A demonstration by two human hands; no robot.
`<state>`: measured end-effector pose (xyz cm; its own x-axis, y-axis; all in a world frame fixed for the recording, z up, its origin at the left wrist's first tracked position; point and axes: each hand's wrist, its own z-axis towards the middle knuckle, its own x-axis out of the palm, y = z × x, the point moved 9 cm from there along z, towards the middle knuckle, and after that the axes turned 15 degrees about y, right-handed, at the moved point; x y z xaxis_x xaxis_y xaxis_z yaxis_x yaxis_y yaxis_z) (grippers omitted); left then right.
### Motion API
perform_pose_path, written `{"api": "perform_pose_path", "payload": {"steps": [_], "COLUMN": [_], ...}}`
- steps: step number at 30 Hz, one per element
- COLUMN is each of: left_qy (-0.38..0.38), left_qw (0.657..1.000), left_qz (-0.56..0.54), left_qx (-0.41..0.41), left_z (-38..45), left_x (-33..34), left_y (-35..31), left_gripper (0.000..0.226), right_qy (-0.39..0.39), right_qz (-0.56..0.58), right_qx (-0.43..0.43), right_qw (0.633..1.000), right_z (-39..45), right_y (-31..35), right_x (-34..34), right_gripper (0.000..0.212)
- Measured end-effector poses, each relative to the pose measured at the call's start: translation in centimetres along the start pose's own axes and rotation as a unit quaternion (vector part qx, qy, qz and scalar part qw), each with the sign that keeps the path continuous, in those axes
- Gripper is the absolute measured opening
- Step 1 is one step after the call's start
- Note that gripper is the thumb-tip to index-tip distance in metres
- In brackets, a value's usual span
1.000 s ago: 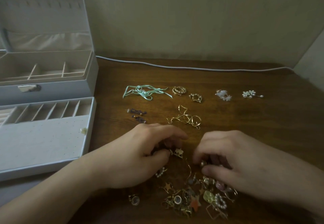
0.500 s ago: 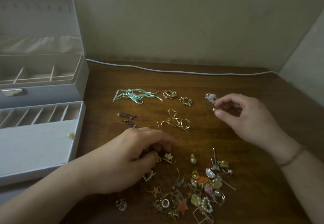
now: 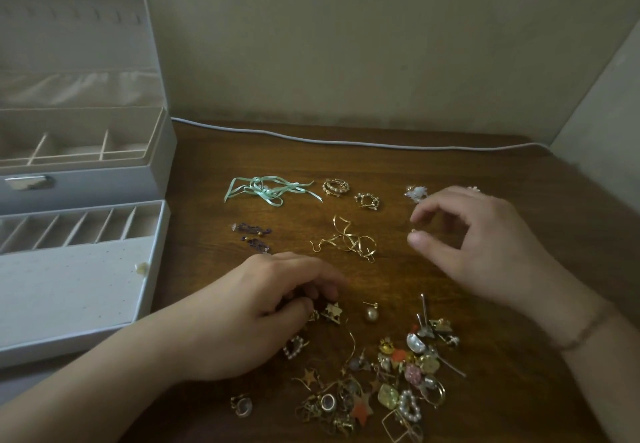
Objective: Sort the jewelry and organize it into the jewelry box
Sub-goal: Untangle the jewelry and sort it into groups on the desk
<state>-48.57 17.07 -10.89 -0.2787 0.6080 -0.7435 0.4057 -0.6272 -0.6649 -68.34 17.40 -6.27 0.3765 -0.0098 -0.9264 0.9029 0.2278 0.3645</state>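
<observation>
Right fingers (image 3: pixel 420 240) pinch tiny gold bit near white flower earring (image 3: pixel 415 193); left fingers (image 3: pixel 311 299) curled beside star charm (image 3: pixel 333 311).

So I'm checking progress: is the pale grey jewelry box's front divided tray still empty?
Nearly empty: the pale grey jewelry box tray's visible slots hold nothing; one small pearl piece sits on its flat panel.

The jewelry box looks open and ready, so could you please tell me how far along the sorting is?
Done: pairs laid out on the table, such as the mint ribbon earrings and gold hoops. In hand: the right hand is near the white flower earring; the left hand works the pile's edge. Left: the mixed pile; the jewelry box holds only one pearl stud.
</observation>
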Motion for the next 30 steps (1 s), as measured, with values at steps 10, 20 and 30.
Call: {"api": "perform_pose_path", "payload": {"steps": [10,20,30], "left_qy": [-0.014,-0.049,-0.2], "left_qw": [0.999,0.998,0.958], "left_qz": [0.011,-0.016,-0.206], "left_qx": [0.03,0.039,0.026], "left_z": [0.3,0.1,-1.0], "left_x": [-0.2,-0.2,-2.8], "left_y": [-0.4,0.0,2.1], "left_gripper": [0.033,0.05,0.051], "right_qy": [0.158,-0.027,0.082], "right_qz": [-0.101,0.042,-0.004], "right_qx": [-0.119,0.06,0.136], "right_qw": [0.975,0.997,0.987], "right_z": [-1.4,-0.6,0.8], "right_y": [7.0,-1.8,-4.8], "right_x": [5.2,-1.5,1.7], "right_gripper": [0.025,0.011,0.012]}}
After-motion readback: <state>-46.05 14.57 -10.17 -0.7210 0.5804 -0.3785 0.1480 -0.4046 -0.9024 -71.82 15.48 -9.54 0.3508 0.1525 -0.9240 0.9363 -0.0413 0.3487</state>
